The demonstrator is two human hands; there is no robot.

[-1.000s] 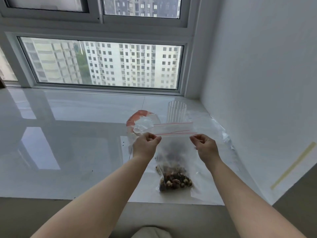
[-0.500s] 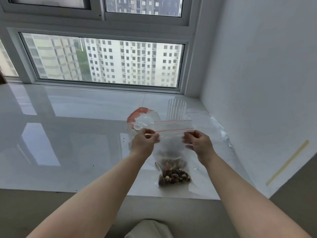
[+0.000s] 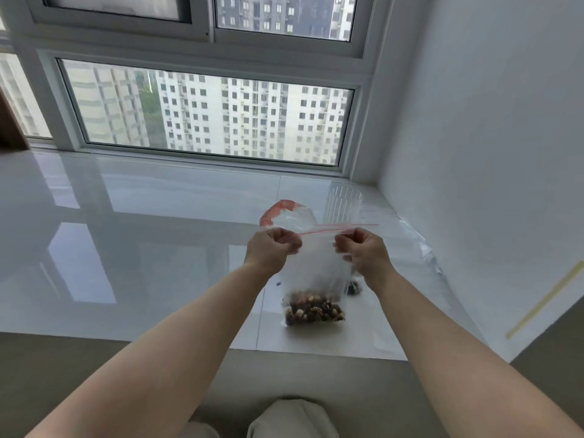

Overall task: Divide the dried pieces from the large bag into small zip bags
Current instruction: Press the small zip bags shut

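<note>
1. Pinching the small zip bag (image 3: pixel 316 267) at its red-lined top, left hand (image 3: pixel 271 248) and right hand (image 3: pixel 363 251) hold it above the counter (image 3: pixel 158 248).
2. Thin, limp film; dried pieces (image 3: pixel 314 309) weigh its bottom, so gripping the top corners seems best.

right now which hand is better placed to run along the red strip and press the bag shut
Right hand, probably. It pinches mid-strip on the small bag, with the red strip between the hands, while the left hand pinches the corner and can anchor it.
</note>
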